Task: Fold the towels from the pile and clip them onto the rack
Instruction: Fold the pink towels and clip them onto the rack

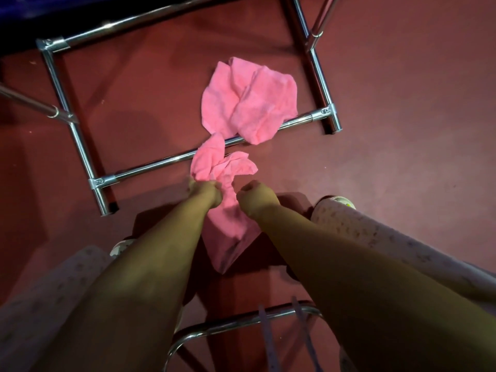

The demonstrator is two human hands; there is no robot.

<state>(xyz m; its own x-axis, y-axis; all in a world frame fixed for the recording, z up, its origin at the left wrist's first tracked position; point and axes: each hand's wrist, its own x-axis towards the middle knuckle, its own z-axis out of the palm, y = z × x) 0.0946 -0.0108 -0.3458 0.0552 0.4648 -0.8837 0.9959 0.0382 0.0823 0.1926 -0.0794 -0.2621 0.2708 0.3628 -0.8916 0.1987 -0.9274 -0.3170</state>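
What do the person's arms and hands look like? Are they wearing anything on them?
Both forearms are bare, with no sleeves showing. The left hand and right hand wear no gloves, and no rings, watch or bracelets show in this blurry view.

Open floor right of the rack, bars and cloth in front

The chrome rack (188, 157) is the landmark: its near crossbar runs across the reach line, with a side rail on the left and another on the right fencing in a patch of floor (402, 130). A crumpled pink towel (249, 100) lies inside that frame and drapes over the near crossbar at its right part. Right of the rack the floor lies bare. Nearer than the rack, a curved chrome tube (241, 322) and two patterned trouser legs (375, 237) flank the passage.
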